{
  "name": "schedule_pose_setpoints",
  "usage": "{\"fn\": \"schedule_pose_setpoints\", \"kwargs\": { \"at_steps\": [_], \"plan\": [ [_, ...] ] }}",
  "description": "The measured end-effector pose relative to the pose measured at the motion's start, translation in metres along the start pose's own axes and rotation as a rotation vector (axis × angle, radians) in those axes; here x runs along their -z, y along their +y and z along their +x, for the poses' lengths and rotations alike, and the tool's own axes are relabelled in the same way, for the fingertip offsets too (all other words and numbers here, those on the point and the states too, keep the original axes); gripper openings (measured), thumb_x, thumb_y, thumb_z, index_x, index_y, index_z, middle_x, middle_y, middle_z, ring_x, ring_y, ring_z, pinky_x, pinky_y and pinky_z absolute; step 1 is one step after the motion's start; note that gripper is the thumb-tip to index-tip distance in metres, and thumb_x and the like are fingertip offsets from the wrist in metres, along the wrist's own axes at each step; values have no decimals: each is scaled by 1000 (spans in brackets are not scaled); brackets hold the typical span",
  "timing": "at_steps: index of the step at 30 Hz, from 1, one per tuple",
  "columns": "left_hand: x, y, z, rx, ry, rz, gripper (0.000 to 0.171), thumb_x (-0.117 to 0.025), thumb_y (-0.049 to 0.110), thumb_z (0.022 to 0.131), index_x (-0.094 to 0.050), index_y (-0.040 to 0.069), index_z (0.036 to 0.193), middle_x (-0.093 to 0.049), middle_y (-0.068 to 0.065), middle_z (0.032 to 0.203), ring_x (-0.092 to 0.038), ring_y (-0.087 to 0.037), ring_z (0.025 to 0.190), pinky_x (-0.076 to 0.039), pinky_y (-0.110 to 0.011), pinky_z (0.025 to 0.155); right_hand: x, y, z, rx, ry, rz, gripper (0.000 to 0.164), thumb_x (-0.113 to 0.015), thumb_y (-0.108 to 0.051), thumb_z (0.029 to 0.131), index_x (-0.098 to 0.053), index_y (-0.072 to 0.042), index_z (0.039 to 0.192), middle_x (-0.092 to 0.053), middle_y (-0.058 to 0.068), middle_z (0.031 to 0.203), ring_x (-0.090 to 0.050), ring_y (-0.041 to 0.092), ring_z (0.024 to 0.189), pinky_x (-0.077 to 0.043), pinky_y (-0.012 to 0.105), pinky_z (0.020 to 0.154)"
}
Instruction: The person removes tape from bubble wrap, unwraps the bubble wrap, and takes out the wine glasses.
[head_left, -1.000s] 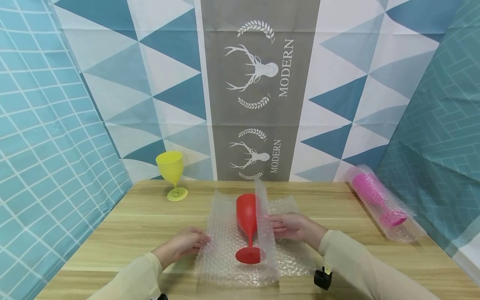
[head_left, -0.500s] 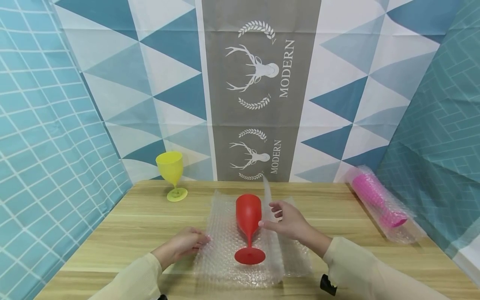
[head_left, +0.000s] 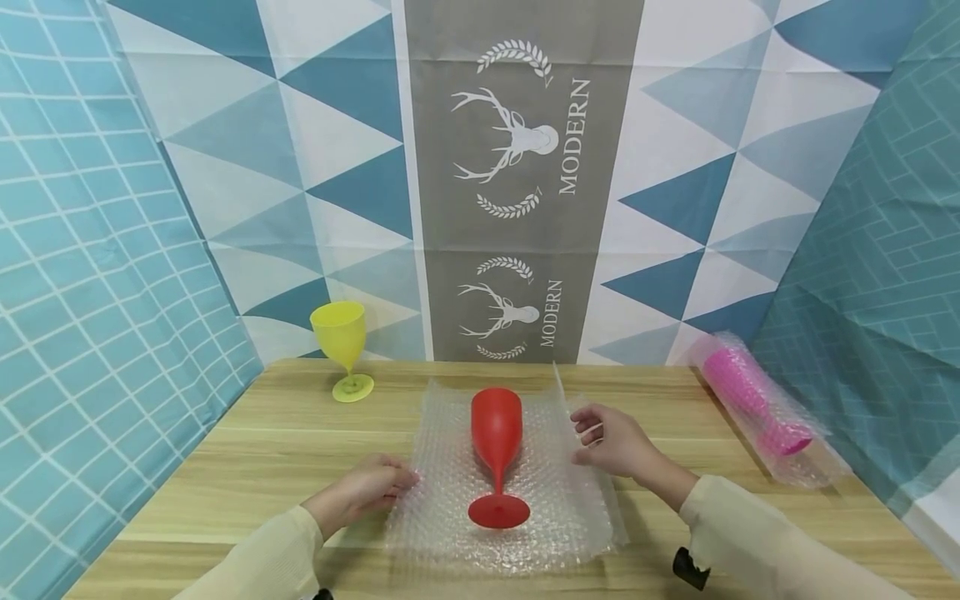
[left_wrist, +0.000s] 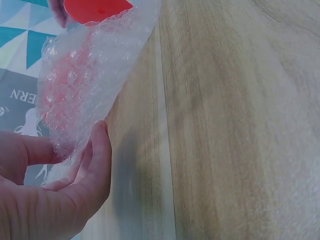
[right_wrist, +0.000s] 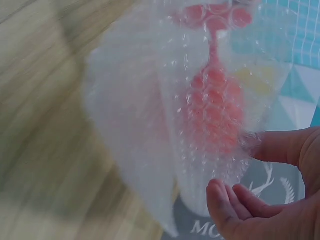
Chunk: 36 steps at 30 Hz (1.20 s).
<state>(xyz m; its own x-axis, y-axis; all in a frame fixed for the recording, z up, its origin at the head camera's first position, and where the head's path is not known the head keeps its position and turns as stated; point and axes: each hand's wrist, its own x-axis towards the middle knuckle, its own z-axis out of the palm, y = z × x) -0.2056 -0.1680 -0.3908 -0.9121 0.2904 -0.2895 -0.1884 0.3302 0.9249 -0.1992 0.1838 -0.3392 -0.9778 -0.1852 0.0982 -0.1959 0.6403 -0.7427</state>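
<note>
A red plastic goblet (head_left: 497, 425) lies on its side on a sheet of bubble wrap (head_left: 442, 517), its foot toward me. My left hand (head_left: 367, 492) pinches the sheet's left edge between thumb and fingers; the left wrist view shows the edge between the thumb (left_wrist: 40, 150) and fingers (left_wrist: 100, 155). Beside the sheet's raised right edge, my right hand (head_left: 618, 446) has loosely bent fingers, with a gap between thumb and fingertips. In the right wrist view its thumb (right_wrist: 280, 145) appears near the wrap, through which the goblet shows; whether they touch, I cannot tell.
A yellow goblet (head_left: 342, 337) stands upright at the back left of the wooden table (head_left: 247, 467). At the right edge lies a pink goblet (head_left: 750, 400) rolled in bubble wrap. A patterned cloth (head_left: 517, 183) hangs behind the table.
My right hand has let go of the bubble wrap flap and moved right. The flap has fallen back rightward, uncovering the red goblet. My left hand has stayed at the left edge.
</note>
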Motion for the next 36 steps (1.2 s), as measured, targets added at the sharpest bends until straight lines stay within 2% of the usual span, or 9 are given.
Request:
{"fn": "schedule_pose_setpoints", "kwargs": {
  "at_steps": [7, 11, 17, 22, 29, 33, 36],
  "plan": [
    [2, -2, -1, -4, 1, -20, 17, -56, 5, 92, -59, -8, 102, -56, 4, 80, -55, -8, 75, -51, -20, 68, 8, 22, 0, -23, -4, 23, 47, -79, 5, 72, -60, 11, 114, -66, 24, 102, -68, 24, 87, -60, 33, 72],
    [1, -2, -1, 4, 7, -24, 14, -57, 5, 91, -60, -6, 100, -56, 4, 79, -54, -8, 74, -51, -20, 68, 10, 34, -1, -52, 20, 6, 45, -79, 6, 70, -61, 11, 111, -67, 21, 97, -68, 22, 84, -60, 31, 70],
    [1, 1, -1, 10, 5, -3, 9, -57, 7, 91, -62, -1, 93, -54, 6, 75, -52, -7, 71, -50, -18, 66, 8, 47, -2, -89, 43, -49, 46, -83, 3, 67, -62, 9, 107, -69, 17, 94, -69, 21, 82, -60, 33, 73],
    [1, 3, -3, 6, -9, -3, 9, -57, 7, 92, -63, 1, 91, -54, 8, 72, -52, -4, 69, -49, -16, 63, 8, 57, -1, -139, 40, -37, 46, -84, -2, 68, -63, 9, 107, -71, 17, 91, -68, 19, 80, -58, 29, 71],
    [2, 5, -3, 8, -4, 4, 16, -57, 9, 93, -62, -5, 100, -56, 6, 76, -54, -6, 71, -50, -18, 66, 8, 67, 1, -309, -78, 143, 46, -73, -10, 85, -57, 17, 119, -68, 22, 102, -65, 11, 77, -60, 27, 70],
    [2, 6, -4, 16, -3, 0, 23, -58, 13, 94, -61, -7, 107, -56, 6, 76, -55, -6, 72, -51, -19, 67, 8, 70, -1, -342, -150, 255, 46, -65, -13, 92, -53, 20, 121, -68, 21, 105, -65, 10, 81, -60, 28, 76],
    [3, 9, -5, 12, -11, 7, 28, -55, 15, 96, -61, -9, 109, -57, 7, 75, -56, -5, 71, -53, -19, 68, 8, 72, -2, -350, -204, 347, 47, -60, -15, 95, -50, 21, 124, -68, 11, 98, -64, 9, 81, -59, 27, 77]
  ]
}}
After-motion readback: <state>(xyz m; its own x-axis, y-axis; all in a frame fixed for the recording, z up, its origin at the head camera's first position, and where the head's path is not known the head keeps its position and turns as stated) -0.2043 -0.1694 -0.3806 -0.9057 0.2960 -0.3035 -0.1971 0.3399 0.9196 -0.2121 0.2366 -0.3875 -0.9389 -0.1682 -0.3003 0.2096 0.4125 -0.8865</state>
